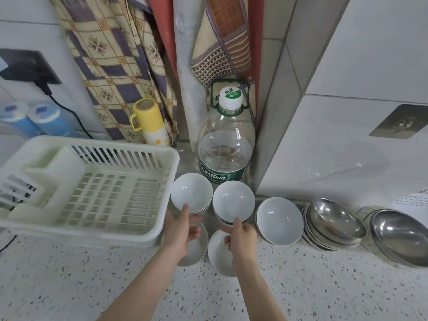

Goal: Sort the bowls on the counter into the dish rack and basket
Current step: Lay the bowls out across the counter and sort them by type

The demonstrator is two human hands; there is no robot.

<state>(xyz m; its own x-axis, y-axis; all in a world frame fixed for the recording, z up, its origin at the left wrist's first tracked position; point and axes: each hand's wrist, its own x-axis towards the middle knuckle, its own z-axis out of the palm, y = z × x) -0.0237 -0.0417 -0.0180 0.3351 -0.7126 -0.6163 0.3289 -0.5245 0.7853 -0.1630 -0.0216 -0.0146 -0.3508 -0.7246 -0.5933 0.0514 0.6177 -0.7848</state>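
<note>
Two stacks of white bowls stand on the speckled counter [69, 286]. My left hand [181, 230] pinches the near rim of the top bowl of the left stack [191, 191], thumb on the rim. My right hand [242, 237] pinches the near rim of the top bowl of the right stack [233, 200] the same way. Under my hands lie two shallow white dishes, one on the left [196, 249] and one on the right [218, 251]. A third stack of white bowls [279, 220] leans to the right. The white plastic dish rack [92, 188] stands left of the bowls.
Two stacks of steel bowls, the nearer [335, 222] and the farther [398, 235], lean against the right wall. A large water bottle [225, 144] stands behind the white bowls, a yellow flask [150, 122] to its left. A black cable [69, 112] runs behind the rack.
</note>
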